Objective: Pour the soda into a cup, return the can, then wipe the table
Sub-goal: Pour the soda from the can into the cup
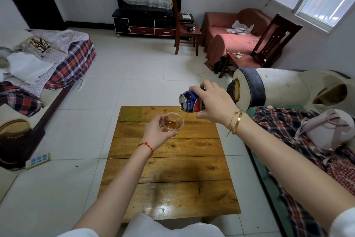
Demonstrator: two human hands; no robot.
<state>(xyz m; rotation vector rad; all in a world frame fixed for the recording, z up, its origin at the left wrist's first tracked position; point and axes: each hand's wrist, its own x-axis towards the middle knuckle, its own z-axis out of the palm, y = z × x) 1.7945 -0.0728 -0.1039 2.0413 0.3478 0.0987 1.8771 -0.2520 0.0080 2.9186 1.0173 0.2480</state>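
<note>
My right hand grips a blue and red soda can, tipped on its side with the mouth facing left. A thin amber stream falls from the can into a clear plastic cup. My left hand holds the cup from its left side, fingers curled round it, above the far part of the wooden table. Amber soda fills the bottom of the cup. A green cloth lies flat on the table's far left corner.
A bed with plaid bedding runs along the left. A sofa with plaid clothes and a pale bag is close on the right. A power strip lies on the tiled floor left of the table. Chairs stand beyond.
</note>
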